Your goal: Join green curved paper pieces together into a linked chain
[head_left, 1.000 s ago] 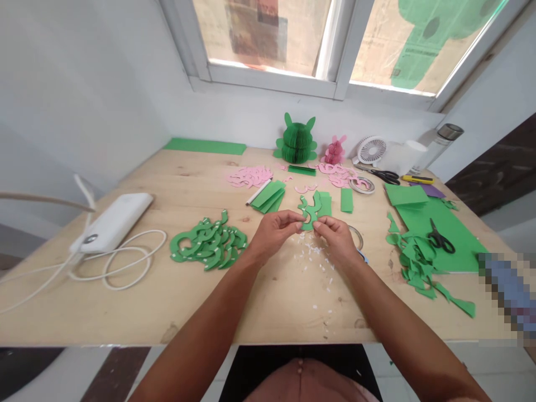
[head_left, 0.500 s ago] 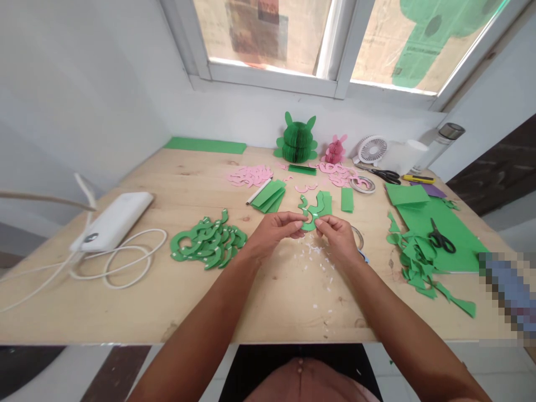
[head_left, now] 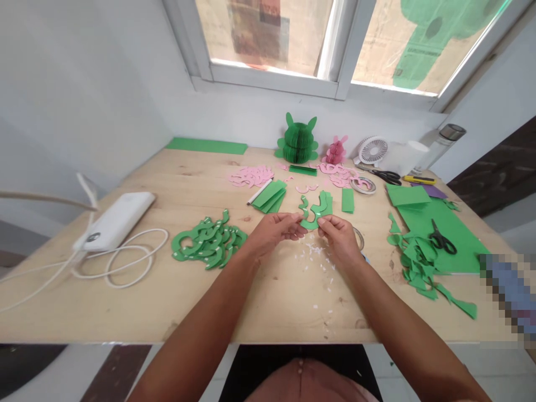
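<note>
A curved green paper cutout with small white patches is held level above the table between both hands. My left hand pinches its left end between thumb and fingers. At the other end, my right hand has thumb and forefinger closed on the paper. Just beyond lie more green cut pieces. Small white scraps are scattered below the hands. A tape roll is partly hidden behind my right hand. To the left rests a pile of similar green cutouts bearing white patches.
Left are a white power bank and looped cable. Right, black scissors lie on green sheets beside green offcuts. Behind are pink cutouts, a green honeycomb paper figure and a small fan.
The right fingers have shifted very slightly right along the green cutout. Both hands keep their pinch, and the rest of the table looks the same apart from a slight camera shift.
</note>
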`<action>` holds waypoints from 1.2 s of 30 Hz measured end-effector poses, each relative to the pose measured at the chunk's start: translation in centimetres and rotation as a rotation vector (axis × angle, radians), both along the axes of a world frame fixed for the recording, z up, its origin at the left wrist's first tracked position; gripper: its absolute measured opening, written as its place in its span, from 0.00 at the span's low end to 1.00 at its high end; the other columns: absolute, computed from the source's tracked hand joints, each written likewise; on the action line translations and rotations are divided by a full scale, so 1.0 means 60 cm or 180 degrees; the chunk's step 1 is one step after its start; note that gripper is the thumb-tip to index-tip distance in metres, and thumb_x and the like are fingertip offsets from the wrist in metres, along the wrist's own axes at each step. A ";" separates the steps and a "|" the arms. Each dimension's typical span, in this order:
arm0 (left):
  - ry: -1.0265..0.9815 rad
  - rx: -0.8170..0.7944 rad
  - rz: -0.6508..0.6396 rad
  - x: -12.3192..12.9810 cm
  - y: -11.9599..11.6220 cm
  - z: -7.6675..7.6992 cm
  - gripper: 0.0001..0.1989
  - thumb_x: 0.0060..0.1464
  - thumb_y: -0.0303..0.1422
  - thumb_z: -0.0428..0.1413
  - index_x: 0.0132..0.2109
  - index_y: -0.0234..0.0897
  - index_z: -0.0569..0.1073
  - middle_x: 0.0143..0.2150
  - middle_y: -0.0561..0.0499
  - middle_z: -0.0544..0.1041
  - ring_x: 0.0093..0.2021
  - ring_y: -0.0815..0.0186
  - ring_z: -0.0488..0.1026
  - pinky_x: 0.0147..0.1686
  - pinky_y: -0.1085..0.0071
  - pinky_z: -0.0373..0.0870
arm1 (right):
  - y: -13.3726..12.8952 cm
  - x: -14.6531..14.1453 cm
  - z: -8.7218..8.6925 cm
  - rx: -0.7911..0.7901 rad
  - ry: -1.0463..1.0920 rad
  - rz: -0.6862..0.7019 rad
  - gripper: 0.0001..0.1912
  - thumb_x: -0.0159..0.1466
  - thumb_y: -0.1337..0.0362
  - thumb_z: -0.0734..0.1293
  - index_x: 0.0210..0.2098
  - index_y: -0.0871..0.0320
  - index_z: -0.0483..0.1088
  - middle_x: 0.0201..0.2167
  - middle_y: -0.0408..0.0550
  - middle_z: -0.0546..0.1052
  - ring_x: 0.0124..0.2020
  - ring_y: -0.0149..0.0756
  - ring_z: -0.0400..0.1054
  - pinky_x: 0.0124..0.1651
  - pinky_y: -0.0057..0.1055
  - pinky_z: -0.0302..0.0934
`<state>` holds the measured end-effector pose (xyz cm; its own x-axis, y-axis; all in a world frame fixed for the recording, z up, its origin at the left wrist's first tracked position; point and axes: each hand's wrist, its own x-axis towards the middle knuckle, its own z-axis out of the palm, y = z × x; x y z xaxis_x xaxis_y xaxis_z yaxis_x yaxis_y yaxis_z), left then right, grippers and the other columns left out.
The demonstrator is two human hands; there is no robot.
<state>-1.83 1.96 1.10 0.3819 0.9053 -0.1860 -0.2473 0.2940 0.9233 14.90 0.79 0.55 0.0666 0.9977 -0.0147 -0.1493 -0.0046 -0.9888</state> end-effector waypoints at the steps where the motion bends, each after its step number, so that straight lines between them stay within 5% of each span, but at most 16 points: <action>1: 0.0098 0.0045 0.0025 0.001 0.000 0.000 0.15 0.45 0.41 0.59 0.34 0.32 0.76 0.28 0.45 0.78 0.29 0.67 0.73 0.36 0.68 0.68 | 0.000 0.000 0.000 0.0025 -0.0068 -0.0008 0.12 0.48 0.57 0.70 0.19 0.59 0.69 0.14 0.38 0.65 0.19 0.26 0.55 0.25 0.26 0.48; 13: 0.1025 0.0753 0.0356 0.008 -0.003 -0.001 0.11 0.47 0.38 0.57 0.28 0.33 0.75 0.23 0.49 0.77 0.25 0.69 0.70 0.26 0.74 0.63 | -0.001 0.003 -0.008 0.0118 -0.0596 0.0006 0.12 0.52 0.57 0.68 0.20 0.59 0.68 0.16 0.39 0.66 0.19 0.27 0.56 0.24 0.26 0.48; 26: 0.0164 0.0196 0.0116 0.005 -0.006 0.003 0.10 0.44 0.36 0.60 0.31 0.32 0.76 0.25 0.48 0.77 0.26 0.70 0.70 0.29 0.73 0.65 | 0.004 0.003 -0.014 -0.0051 -0.0016 0.0119 0.10 0.48 0.59 0.71 0.21 0.58 0.69 0.15 0.38 0.67 0.20 0.26 0.57 0.26 0.25 0.50; 36: 0.0222 0.0309 0.0190 0.006 -0.003 -0.002 0.10 0.42 0.35 0.62 0.31 0.33 0.76 0.25 0.50 0.77 0.27 0.68 0.73 0.28 0.74 0.65 | 0.002 0.001 -0.015 0.0018 0.0077 0.0153 0.10 0.49 0.59 0.71 0.21 0.58 0.69 0.15 0.38 0.67 0.20 0.26 0.57 0.27 0.26 0.50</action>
